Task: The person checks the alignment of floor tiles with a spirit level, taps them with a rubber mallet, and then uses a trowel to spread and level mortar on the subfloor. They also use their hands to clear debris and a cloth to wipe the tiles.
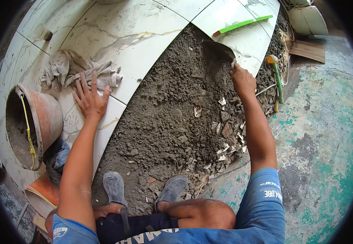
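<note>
In the head view my right hand [243,81] is closed around the handle of a trowel [222,49]. The dark blade rests on grey, crumbly mortar [172,89] beside the edge of the white marbled tiles [144,44]. My left hand [91,99] lies flat with fingers spread on the tile floor, its fingertips at a dirty crumpled cloth [69,67]. Left of that hand a mortar-stained bucket [48,114] is tipped toward the left, with grey material inside and a yellow cord across its mouth.
A green bar [243,25] lies on the tile at the upper right. A mallet with a green handle [277,81] lies beside the mortar, near a cardboard piece [308,51]. Broken tile shards [223,148] litter the bed's right side. An orange bucket [42,191] is at lower left.
</note>
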Demonstrator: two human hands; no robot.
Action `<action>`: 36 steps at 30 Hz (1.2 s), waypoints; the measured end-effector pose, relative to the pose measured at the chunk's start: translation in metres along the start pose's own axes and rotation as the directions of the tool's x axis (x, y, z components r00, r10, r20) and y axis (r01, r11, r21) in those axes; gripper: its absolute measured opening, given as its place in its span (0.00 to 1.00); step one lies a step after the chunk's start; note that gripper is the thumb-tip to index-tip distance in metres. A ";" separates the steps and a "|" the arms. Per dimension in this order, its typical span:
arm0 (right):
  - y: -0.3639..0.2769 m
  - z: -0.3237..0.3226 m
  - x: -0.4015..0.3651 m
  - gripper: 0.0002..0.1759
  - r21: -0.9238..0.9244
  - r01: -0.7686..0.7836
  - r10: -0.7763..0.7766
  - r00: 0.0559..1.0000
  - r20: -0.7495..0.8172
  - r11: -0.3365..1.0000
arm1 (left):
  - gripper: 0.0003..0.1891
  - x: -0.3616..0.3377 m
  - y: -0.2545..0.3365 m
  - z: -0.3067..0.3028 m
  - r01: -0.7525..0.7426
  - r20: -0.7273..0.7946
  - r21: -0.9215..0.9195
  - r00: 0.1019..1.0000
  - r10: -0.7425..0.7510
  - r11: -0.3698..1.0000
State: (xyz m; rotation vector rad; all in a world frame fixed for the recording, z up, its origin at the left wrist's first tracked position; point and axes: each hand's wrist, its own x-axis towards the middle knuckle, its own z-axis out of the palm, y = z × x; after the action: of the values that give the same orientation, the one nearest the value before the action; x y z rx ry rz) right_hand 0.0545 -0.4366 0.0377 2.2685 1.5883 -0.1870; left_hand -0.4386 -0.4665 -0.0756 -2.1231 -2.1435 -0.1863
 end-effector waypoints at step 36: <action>-0.012 -0.004 -0.011 0.23 0.126 0.069 -0.072 0.997 0.018 0.990 | 0.40 0.000 0.003 -0.004 0.011 0.025 0.002 1.000 -0.011 1.000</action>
State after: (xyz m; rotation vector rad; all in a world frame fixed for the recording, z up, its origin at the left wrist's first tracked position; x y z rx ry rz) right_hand 0.0387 -0.4413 0.0419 2.2956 1.6897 -0.3389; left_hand -0.4352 -0.4675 -0.0715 -2.1240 -2.1685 -0.1603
